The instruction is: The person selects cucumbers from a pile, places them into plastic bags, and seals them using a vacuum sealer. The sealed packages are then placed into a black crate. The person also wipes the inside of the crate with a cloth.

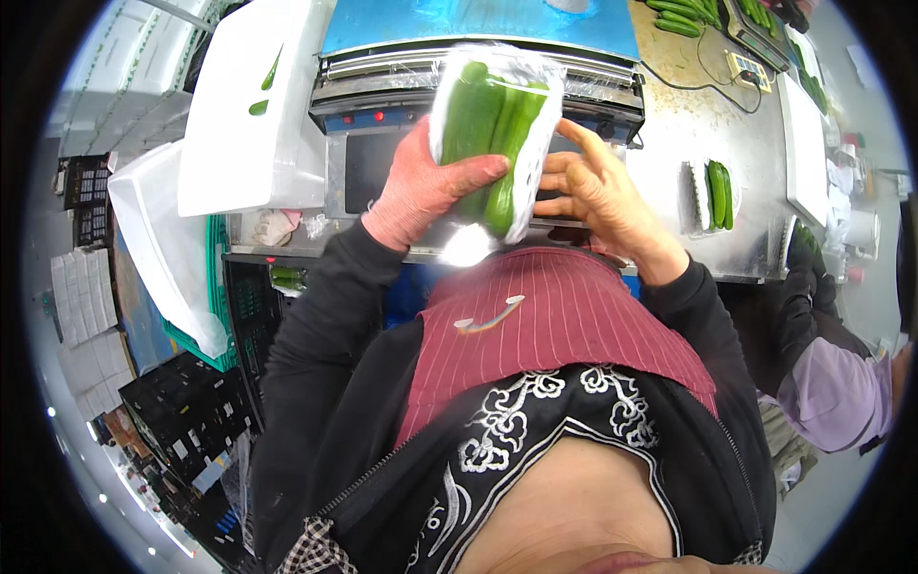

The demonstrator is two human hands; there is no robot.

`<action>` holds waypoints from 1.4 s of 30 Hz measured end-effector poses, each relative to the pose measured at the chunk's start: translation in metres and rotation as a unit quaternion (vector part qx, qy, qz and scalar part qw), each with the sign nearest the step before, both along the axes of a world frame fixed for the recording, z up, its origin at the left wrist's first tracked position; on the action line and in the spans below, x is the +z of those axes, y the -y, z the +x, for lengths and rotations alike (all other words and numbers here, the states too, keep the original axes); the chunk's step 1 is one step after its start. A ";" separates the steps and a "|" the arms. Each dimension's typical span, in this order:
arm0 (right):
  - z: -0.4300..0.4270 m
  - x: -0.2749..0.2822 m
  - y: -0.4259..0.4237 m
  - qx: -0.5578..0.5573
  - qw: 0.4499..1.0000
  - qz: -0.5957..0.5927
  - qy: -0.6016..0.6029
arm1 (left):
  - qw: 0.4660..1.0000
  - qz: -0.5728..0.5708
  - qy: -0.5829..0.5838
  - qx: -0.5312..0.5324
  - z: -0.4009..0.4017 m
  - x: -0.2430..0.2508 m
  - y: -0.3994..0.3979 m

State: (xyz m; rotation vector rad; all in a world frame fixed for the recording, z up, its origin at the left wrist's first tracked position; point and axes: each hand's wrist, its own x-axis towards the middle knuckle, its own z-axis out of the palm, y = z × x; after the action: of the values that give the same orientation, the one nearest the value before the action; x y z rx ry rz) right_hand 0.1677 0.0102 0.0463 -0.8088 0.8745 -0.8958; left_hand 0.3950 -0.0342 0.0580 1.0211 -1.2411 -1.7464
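A white tray of cucumbers [470, 118] under clear film is tilted up in front of me, above the front of a wrapping machine [477, 79]. My left hand [437, 176], in a pinkish glove, grips it from the left, its thumb lying across the front. My bare right hand [595, 183] is at the tray's right edge, fingers spread; whether the fingertips press on the film I cannot tell. Crumpled film shows around the tray's rim. The machine has a blue top plate [480, 21] and a lit red switch [379, 115].
A white foam box [237, 143] with cucumber bits stands left. On the steel table [724, 258] at right lies another cucumber tray [718, 195], near a white board [802, 151]. Loose cucumbers [674, 18], a scale [756, 32] and a corded power strip [749, 72] are at far right. Another person's sleeve [835, 394] shows.
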 end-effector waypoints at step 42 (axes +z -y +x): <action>0.119 -0.052 0.007 0.226 0.881 -0.325 -0.260 | 0.925 0.019 -0.122 0.358 0.051 -0.055 -0.125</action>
State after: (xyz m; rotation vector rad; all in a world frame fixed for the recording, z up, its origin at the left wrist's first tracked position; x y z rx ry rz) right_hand 0.2867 0.0033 -0.0057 -1.8229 0.7812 -0.5441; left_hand 0.4461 0.0909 0.0035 1.0637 -0.5640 -1.2636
